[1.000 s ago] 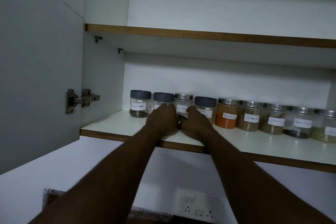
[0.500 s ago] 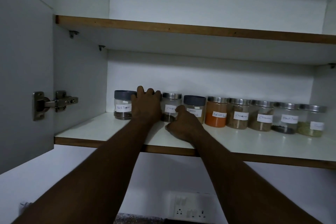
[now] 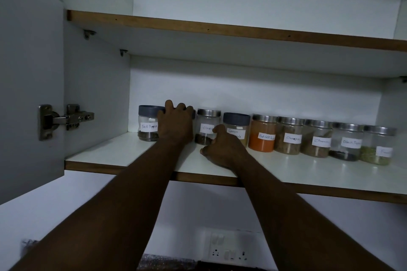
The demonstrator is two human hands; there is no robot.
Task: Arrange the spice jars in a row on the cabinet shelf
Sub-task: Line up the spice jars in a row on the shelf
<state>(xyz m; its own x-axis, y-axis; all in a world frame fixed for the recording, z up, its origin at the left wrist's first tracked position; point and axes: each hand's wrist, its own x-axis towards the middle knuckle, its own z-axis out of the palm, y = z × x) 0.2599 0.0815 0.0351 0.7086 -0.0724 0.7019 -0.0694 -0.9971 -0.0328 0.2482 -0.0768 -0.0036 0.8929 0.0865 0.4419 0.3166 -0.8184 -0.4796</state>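
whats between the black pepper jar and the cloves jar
In the head view, another dark-lidded jar stands there, mostly hidden by the left hand curled over its lid.

Black Pepper jar, Cloves jar

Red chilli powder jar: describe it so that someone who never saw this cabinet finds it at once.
On the lower white cabinet shelf, a row of clear labelled spice jars stands along the back wall. The clear, steel-lidded red chilli powder jar stands directly right of the grey-lidded garam masala jar. It alone holds bright orange powder.
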